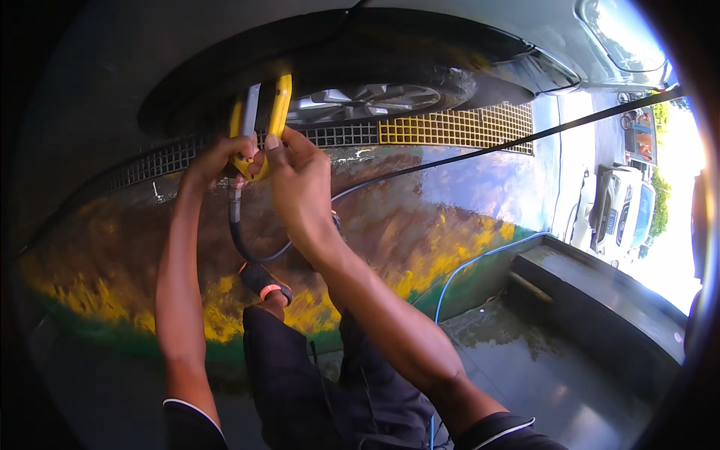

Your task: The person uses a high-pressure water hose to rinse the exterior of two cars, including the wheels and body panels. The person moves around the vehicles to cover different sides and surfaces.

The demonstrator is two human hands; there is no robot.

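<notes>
Both my hands are on a yellow trigger gun with a grey lever, which looks like a pressure washer's. My left hand wraps its lower left end by the metal hose fitting. On the right side of the yellow frame, my right hand grips with thumb and fingers. A black hose curves down from the fitting, then stretches away to the upper right. Just beyond the gun is a car wheel with silver alloy spokes and a dark tyre. The gun's far end is lost in shadow under the wheel arch.
A floor grating, partly yellow, runs beside the wheel. The painted floor looks worn. A blue hose trails at right, near a raised ledge. My shod foot is below the black hose. A white car stands outside.
</notes>
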